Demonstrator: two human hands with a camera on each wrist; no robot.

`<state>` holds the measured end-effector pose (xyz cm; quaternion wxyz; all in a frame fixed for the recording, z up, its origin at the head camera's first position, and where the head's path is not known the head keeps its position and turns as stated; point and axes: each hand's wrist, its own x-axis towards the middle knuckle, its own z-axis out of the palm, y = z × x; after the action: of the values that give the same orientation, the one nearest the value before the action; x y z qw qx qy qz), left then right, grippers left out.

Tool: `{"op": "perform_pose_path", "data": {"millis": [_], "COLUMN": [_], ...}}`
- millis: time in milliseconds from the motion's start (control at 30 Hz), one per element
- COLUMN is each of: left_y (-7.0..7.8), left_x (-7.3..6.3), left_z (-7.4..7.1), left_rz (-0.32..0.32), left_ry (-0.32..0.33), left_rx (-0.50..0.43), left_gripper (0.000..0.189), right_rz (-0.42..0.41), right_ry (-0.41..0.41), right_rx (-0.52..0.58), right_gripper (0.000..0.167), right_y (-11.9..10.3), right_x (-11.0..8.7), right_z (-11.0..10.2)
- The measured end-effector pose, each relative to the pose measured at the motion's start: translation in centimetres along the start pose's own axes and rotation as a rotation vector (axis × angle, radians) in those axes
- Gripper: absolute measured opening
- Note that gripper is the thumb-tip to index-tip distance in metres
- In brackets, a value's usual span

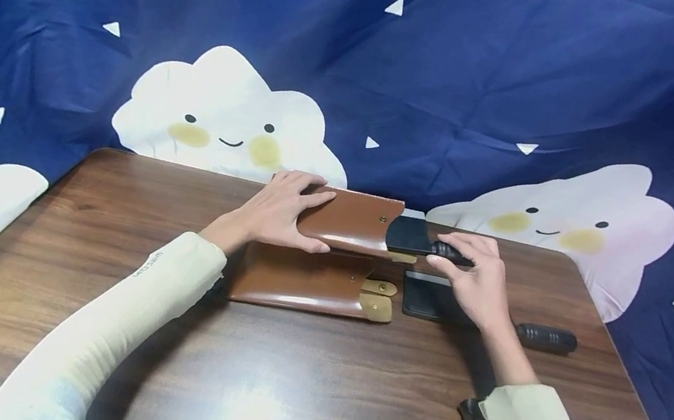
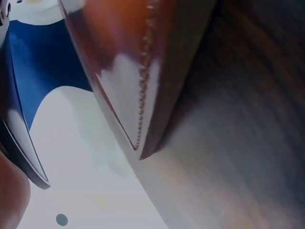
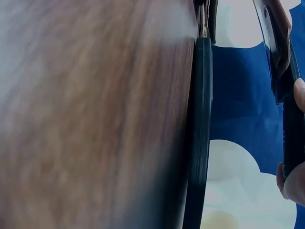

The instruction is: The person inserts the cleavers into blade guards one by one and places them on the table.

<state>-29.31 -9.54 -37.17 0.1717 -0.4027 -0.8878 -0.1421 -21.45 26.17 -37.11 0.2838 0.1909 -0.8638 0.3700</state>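
My left hand (image 1: 284, 208) grips the closed end of a brown leather sheath (image 1: 355, 220), raised over a second brown sheath. My right hand (image 1: 476, 274) holds the ribbed black handle (image 3: 293, 138) of a cleaver (image 1: 409, 235). Part of its dark blade lies inside the sheath's mouth, and the rest shows between sheath and hand. In the left wrist view, the raised sheath (image 2: 24, 138) is at the left edge beside a finger. The lower sheath (image 1: 305, 279) rests on the table, its tan snap straps (image 1: 378, 299) pointing right.
A second black cleaver (image 1: 422, 302) lies on the wooden table (image 1: 184, 363) right of the lower sheath, partly hidden behind my right wrist. A black strap piece (image 1: 468, 412) hangs at my right sleeve. Behind the table hangs a blue cloth (image 1: 466, 76) with cloud faces.
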Motion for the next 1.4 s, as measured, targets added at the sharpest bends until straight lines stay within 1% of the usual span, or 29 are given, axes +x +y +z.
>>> {"op": "perform_pose_path", "data": {"millis": [167, 533, 933, 1200, 1400], "left_y": [0.2, 0.4, 0.2, 0.4, 0.6], "left_x": [0.1, 0.3, 0.2, 0.1, 0.2], "left_z": [-0.2, -0.2, -0.1, -0.1, -0.1], "left_rz": [-0.012, -0.009, 0.010, 0.007, 0.002], "left_ry": [-0.008, -0.017, 0.017, 0.039, 0.056], "left_rx": [0.006, 0.013, -0.004, -0.022, -0.023], "left_gripper": [0.098, 0.097, 0.098, 0.095, 0.094], "right_rz": [-0.014, -0.016, -0.023, -0.028, -0.030], "right_ry": [0.006, 0.007, 0.009, 0.022, 0.033], "right_rx": [0.008, 0.007, 0.000, 0.022, 0.009], "right_gripper": [0.036, 0.036, 0.036, 0.035, 0.035], "right_y": [-0.3, -0.5, -0.6, -0.8, -1.1], "right_x": [0.2, 0.2, 0.1, 0.1, 0.3], "right_z": [0.4, 0.8, 1.1, 1.6, 1.6]}}
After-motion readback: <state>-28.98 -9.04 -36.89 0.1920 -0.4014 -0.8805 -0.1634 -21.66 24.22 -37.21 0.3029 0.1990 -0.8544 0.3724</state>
